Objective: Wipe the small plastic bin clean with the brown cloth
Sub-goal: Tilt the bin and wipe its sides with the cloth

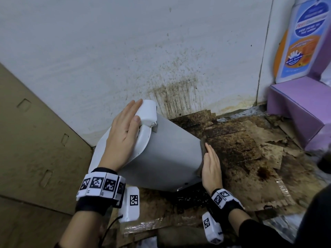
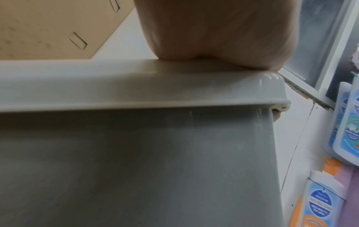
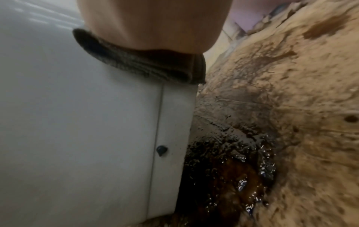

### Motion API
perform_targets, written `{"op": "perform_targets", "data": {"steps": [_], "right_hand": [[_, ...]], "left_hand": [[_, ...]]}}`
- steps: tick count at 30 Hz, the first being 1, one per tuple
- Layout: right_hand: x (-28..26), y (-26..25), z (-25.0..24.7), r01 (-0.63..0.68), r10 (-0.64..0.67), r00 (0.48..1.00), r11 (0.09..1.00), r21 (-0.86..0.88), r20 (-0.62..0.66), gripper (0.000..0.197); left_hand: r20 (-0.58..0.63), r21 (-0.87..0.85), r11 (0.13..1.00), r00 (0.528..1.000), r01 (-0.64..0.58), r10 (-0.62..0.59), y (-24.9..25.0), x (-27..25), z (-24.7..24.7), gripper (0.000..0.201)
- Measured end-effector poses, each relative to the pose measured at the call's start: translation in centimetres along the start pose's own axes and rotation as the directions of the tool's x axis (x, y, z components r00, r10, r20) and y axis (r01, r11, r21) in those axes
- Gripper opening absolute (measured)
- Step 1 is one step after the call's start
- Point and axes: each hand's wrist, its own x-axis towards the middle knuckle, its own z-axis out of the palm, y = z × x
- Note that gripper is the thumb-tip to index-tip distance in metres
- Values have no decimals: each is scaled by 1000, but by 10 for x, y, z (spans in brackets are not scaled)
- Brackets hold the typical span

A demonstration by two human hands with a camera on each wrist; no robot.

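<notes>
The small grey plastic bin (image 1: 166, 154) leans tilted toward the left over the dirty floor, its white lid (image 1: 146, 113) at the upper left. My left hand (image 1: 125, 126) lies flat on the lid with straight fingers, steadying it; the left wrist view shows the palm (image 2: 213, 30) resting on the lid's rim (image 2: 136, 86) above the grey wall (image 2: 136, 161). My right hand (image 1: 212, 163) presses the brown cloth (image 1: 203, 144) flat against the bin's right side. In the right wrist view the cloth (image 3: 139, 63) sits folded between my palm (image 3: 155, 23) and the bin (image 3: 77, 122).
Stained, torn cardboard (image 1: 241, 149) covers the floor, with a dark wet puddle (image 1: 191, 197) under the bin's lower end. The white wall (image 1: 175, 93) behind is splattered brown. A big cardboard box (image 1: 35, 131) stands left; a purple box (image 1: 300, 111) and a cleaner bottle (image 1: 302, 38) stand right.
</notes>
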Motion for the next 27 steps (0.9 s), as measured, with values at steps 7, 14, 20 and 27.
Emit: {"op": "perform_targets", "data": {"steps": [7, 14, 20, 27], "right_hand": [[-1, -18, 4, -65, 65, 998, 998, 23, 14, 60], [-22, -119, 26, 243, -256, 954, 965, 97, 156, 56], [-23, -153, 30, 470, -468, 847, 881, 54, 253, 52], [-4, -70, 17, 356, -352, 929, 935, -15, 115, 53]], "left_hand": [[-16, 12, 1000, 1000, 8, -8, 0, 0, 1, 48], [-21, 34, 999, 1000, -14, 15, 3, 3, 4, 50], [-21, 30, 1000, 1000, -4, 4, -1, 1, 0, 46], [-17, -5, 1000, 1000, 15, -15, -5, -3, -4, 47]]}}
